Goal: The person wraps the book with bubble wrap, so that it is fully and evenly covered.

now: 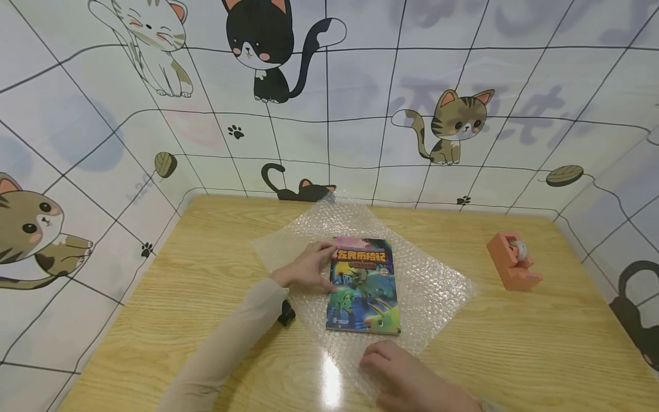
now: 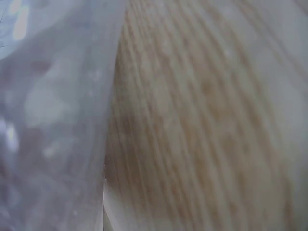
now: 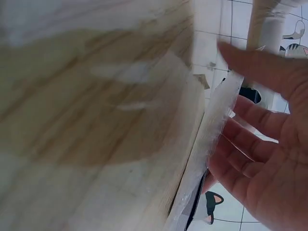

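Note:
A colourful picture book (image 1: 362, 292) lies face up on a diamond-turned sheet of clear bubble wrap (image 1: 437, 286). My left hand (image 1: 308, 268) rests at the book's left edge, fingertips by its upper part and thumb lower down, spread apart. At the wrap's near corner is my right hand (image 1: 404, 372), just below the book. In the right wrist view, the right hand's thumb (image 3: 255, 62) stands away from its bent fingers (image 3: 250, 139), whose tips reach behind the edge of the wrap (image 3: 216, 120). The left wrist view holds only blurred wrap (image 2: 53, 120) and wood grain.
A coral-pink tape dispenser (image 1: 509, 263) with a roll of tape stands on the right side of the wooden table (image 1: 206, 246). A cloth backdrop (image 1: 355, 143) with printed cats and grid lines encloses the table's back and sides. A small black device (image 1: 286, 313) sits at the left wrist.

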Available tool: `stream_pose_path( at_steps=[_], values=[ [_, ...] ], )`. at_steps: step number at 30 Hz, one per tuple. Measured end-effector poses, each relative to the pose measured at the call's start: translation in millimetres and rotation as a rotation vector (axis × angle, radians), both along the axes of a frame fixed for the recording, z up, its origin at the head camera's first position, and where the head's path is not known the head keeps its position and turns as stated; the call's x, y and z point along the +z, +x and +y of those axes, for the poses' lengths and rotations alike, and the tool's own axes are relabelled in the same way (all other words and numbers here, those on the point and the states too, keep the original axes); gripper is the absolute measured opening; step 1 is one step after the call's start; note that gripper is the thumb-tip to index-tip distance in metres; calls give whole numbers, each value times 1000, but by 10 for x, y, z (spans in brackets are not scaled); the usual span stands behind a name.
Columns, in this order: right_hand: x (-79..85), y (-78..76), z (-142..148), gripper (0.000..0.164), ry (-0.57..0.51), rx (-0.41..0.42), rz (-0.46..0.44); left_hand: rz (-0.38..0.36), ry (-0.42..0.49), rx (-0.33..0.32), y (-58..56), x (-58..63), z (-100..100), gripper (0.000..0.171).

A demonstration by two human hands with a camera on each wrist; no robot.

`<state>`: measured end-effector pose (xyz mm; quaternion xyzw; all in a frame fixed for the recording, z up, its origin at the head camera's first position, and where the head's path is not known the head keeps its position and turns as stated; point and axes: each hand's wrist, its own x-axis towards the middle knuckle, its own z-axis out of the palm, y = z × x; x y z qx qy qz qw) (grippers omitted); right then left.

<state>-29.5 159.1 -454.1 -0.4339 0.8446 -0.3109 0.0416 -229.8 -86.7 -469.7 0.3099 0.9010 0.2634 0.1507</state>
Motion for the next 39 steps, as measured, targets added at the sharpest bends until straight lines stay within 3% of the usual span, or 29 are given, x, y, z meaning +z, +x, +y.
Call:
stream_pose_path(
  at_steps=[6,9,11,17,26,39],
  values=[
    [31,-125,-34,28,-112,-79,237,-22,9,10,11,26,-5,106],
    [98,-252,-48,26,-163,-133,289,-29,14,14,11,36,-4,106],
    [152,-333,-54,24,-186,-171,264,-26,15,14,6,38,1,106],
    [260,-576,-59,18,-159,-269,72,-17,6,-4,-3,39,13,107],
    [183,-881,-38,8,-175,-322,-152,5,8,-22,-8,38,18,107],
    [67,-1052,-65,9,-126,-395,-240,-25,51,8,97,52,3,98]
  ],
)
